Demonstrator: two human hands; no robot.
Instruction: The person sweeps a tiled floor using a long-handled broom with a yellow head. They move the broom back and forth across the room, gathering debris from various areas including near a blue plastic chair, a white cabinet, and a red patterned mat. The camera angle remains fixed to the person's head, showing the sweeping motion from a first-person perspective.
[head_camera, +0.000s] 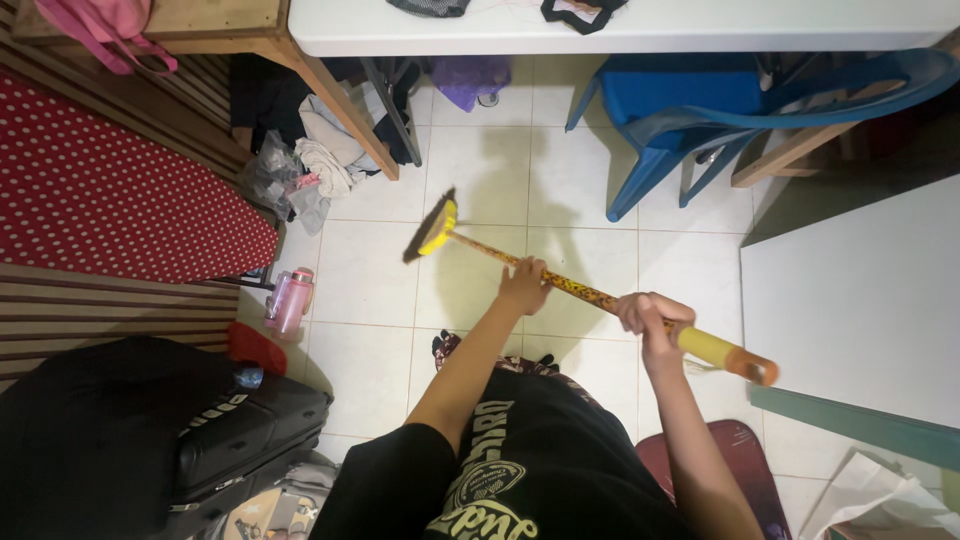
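Note:
A broom with a patterned orange-and-black stick (580, 288) runs slantwise over the tiled floor (370, 270). Its yellow-capped brush head (432, 228) rests on the tiles ahead of me, near a table leg. My left hand (524, 285) grips the stick midway down. My right hand (650, 316) grips it higher up, just before the yellow and orange end (722, 352). Below, my black printed shirt fills the lower middle of the view.
A white table (620, 25) spans the top, with a blue plastic chair (700, 110) under it. Clothes (320, 160) lie heaped by a wooden table leg. A pink bottle (290, 300) stands beside a red dotted mat (110, 190). A black suitcase (240, 430) sits lower left.

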